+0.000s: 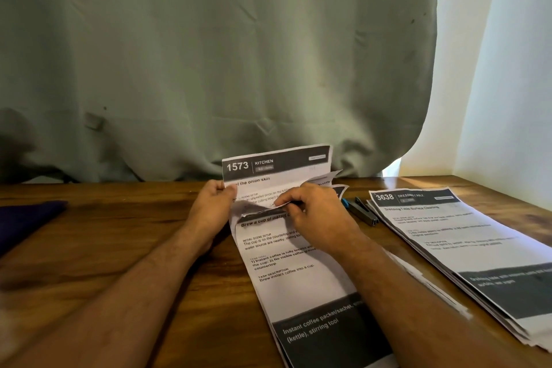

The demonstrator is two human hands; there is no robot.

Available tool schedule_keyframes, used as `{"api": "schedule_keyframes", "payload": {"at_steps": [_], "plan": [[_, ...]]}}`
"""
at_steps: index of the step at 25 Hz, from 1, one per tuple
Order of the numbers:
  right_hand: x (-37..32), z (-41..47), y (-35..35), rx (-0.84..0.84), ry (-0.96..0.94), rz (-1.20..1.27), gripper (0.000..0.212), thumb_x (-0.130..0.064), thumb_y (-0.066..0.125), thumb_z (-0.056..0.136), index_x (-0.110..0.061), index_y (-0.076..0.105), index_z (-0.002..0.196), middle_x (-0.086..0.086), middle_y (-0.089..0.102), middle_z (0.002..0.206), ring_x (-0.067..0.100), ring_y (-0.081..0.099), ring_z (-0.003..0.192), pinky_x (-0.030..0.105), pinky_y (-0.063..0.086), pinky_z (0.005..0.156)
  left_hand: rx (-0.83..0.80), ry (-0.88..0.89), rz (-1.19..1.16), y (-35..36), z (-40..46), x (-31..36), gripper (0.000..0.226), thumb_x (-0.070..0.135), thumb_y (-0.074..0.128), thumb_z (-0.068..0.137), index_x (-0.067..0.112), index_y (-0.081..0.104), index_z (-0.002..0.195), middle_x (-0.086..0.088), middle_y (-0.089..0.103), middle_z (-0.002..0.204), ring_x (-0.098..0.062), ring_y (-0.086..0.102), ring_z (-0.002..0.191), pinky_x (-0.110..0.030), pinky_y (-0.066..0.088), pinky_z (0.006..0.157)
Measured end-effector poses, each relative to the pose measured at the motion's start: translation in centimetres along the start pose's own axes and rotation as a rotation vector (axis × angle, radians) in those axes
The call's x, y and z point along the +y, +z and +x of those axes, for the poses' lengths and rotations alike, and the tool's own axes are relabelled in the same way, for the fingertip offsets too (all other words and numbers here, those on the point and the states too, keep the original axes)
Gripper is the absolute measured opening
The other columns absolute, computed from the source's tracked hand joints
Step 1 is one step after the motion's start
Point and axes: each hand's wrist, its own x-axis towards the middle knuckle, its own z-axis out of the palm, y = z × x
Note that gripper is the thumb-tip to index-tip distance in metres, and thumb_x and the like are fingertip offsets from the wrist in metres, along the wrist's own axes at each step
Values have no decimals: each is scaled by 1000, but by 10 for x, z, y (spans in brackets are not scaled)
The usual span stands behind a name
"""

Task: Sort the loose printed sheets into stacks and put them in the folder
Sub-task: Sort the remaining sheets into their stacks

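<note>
A brown wooden table (119,248) carries a stack of black-and-white printed sheets (298,278) at its centre. To the right lies a second stack of printed sheets (466,242); a small dark metal stapler (363,210) sits between them. A dark blue folder (24,218) lies far left. A pale green fabric curtain (209,54) hangs behind.

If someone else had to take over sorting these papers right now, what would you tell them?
Left hand: pinches the left edge of the raised white printed sheet headed 1573 KITCHEN.
Right hand: fingers curled round the curled-up top edges of sheets in the middle stack of printed sheets, whose top page reads "Brew a cup of instant coffee".
A second stack, topped by the sheet headed 3638, lies to the right on the brown wooden table, a dark stapler with a blue end beside it.
Done: two stacks begun.
Left: finish sorting, then fill the folder, which I cannot pick out here.
</note>
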Motion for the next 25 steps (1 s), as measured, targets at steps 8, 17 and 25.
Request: {"api": "schedule_keyframes", "payload": {"at_steps": [8, 17, 25], "plan": [[2, 0, -1, 12, -37, -6, 21, -21, 60, 95, -28, 71, 112, -8, 61, 109, 3, 54, 96, 10, 41, 86, 16, 22, -213, 7, 3, -4, 16, 24, 47, 106, 18, 57, 117, -4, 77, 97, -18, 77, 79, -30, 60, 57], [6, 4, 6, -10, 26, -24, 18, -21, 58, 96, -28, 71, 107, -7, 64, 108, 6, 58, 99, 21, 50, 93, 274, 369, -153, -9, -6, 26, 22, 32, 46, 106, 23, 64, 96, 3, 76, 84, -12, 75, 75, -24, 59, 55], [6, 6, 9, -60, 70, -69, 24, -28, 54, 98, -32, 63, 121, -5, 60, 124, 9, 59, 106, 26, 51, 96, 447, 634, -183, -19, -22, 108, 22, 37, 45, 106, 30, 60, 91, 16, 74, 83, -6, 73, 72, -19, 57, 53]]}}
